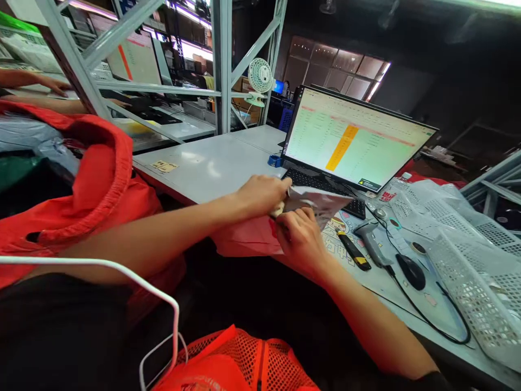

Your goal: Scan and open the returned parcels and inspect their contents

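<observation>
My left hand (pixel 262 194) is closed on the near edge of a silvery-grey plastic bag (pixel 319 201), above the table's front edge. My right hand (pixel 300 232) is just below it, its fingers bent and pinching the lower side of the same bag. Something small and pale yellowish shows between the hands; I cannot make out what it is. The bag's loose end points right, in front of the black keyboard (pixel 311 182). A pinkish-red sheet or bag (pixel 244 237) hangs below my hands at the table edge.
Right of my hands lie a yellow-black box cutter (pixel 353 250), a barcode scanner (pixel 372 244), a mouse (pixel 411 271) and white perforated baskets (pixel 468 293). A monitor (pixel 358 138) stands behind. At left is a large red sack (pixel 118 179); a co-worker's hand (pixel 52 84) shows beyond the metal frame.
</observation>
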Tool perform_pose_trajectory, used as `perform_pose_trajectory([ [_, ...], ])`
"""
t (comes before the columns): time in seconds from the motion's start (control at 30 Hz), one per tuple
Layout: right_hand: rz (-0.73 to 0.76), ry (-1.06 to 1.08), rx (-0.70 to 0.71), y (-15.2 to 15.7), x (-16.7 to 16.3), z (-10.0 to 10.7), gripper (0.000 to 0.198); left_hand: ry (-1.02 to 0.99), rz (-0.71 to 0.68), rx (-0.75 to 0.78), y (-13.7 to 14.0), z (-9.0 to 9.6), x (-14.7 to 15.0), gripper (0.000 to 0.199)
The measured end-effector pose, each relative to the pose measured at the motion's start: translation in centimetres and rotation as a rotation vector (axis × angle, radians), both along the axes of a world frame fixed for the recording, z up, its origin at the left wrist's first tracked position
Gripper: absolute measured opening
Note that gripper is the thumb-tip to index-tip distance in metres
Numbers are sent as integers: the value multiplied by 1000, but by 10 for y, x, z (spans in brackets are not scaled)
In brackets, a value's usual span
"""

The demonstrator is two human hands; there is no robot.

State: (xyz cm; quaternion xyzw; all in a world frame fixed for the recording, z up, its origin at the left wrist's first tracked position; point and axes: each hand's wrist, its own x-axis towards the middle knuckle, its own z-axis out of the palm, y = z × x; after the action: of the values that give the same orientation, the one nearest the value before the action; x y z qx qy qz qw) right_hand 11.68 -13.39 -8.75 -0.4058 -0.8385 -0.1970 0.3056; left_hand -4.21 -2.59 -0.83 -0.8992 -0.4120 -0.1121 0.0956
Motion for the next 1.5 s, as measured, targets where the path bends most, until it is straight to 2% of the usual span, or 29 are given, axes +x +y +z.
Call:
perform_pose_trajectory([
  [0.1,132,6,-121,-27,-12,-2,6,-10,136,207,25,2,-18,30],
  [0.17,187,20,-167,-47,-14,3,10,-10,168,289,48,1,-30,34],
  [0.27,205,31,-186,-68,-4,12,20,26,138,278,74,-4,-39,31],
  [0.33,188,22,-179,-72,9,13,32,15,79,271,78,-7,-37,26],
  [0.4,118,26,-137,-70,23,10,42,-63,-36,320,69,-8,-32,25],
  [0.5,6,29,-50,-61,40,3,39,-196,-298,393,33,-8,-22,21],
  [0.57,-18,33,-20,-54,46,-1,32,-180,-425,293,5,-12,-13,19],
  [0.6,-17,38,-15,-52,47,-2,29,-131,-429,194,-6,-16,-7,18],
  [0.67,0,42,-26,-49,45,-4,21,12,-338,1,-18,-27,4,14],
  [0.7,11,40,-37,-49,44,-5,18,73,-255,-44,-19,-32,9,15],
  [0.8,39,30,-73,-49,39,-9,12,119,3,46,-8,-44,19,29],
  [0.87,48,9,-92,-50,38,-12,8,78,100,150,3,-47,21,39],
  [1.03,73,-1,-95,-48,32,-15,10,-23,61,160,21,-60,18,73],
  [1.17,103,112,-72,-49,34,-20,26,66,-11,-12,36,-97,15,90],
  [1.23,71,211,-46,-49,41,-30,39,121,-13,-131,44,-121,15,89],
  [1.33,-85,439,-26,-43,61,-60,43,134,-8,-210,53,-149,20,81],
  [1.4,-249,669,-68,-32,75,-87,42,134,-20,-209,53,-157,25,76],
  [1.5,-401,1028,-277,-9,91,-123,56,132,-111,-196,44,-152,26,57],
])
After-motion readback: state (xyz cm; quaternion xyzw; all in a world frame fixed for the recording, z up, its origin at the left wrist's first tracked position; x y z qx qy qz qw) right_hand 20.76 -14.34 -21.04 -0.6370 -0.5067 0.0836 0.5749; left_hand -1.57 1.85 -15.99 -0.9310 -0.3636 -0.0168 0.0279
